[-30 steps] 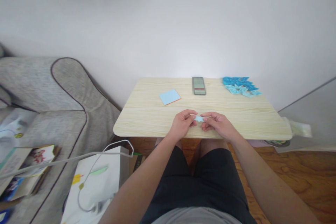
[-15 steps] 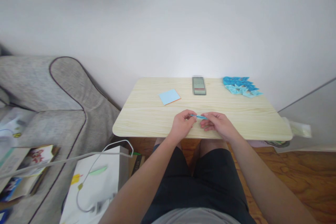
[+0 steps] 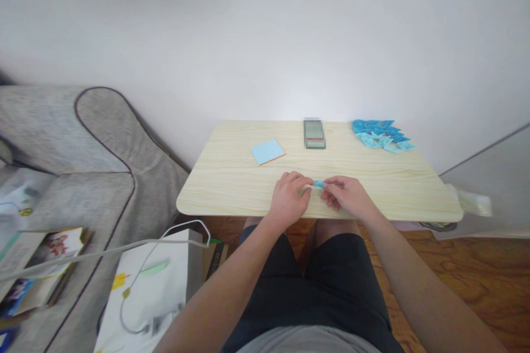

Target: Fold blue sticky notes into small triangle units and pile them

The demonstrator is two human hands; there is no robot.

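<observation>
A small folded piece of light blue paper (image 3: 318, 183) is held just above the table's front part, between my two hands. My right hand (image 3: 346, 196) pinches its right end between thumb and forefinger, the other fingers curled below. At the left end, the fingertips of my left hand (image 3: 291, 196) grip the paper, with the thumb lower and a little apart from the forefinger. My fingers cover both ends of the piece. Farther back on the left lies a stack of square paper (image 3: 268, 151), light blue on top with an orange edge.
Several folded blue paper pieces (image 3: 381, 135) lie at the table's back right. A blurred-out phone-like object (image 3: 314, 133) lies at the back middle of the wooden table (image 3: 232, 190). To the left are a grey sofa (image 3: 155, 162), a white box (image 3: 144, 287) and a cable (image 3: 165, 241).
The paper has turned between my fingers, from a flat pale face to a thin edge to a bluer face. My left thumb has moved down, away from the paper.
</observation>
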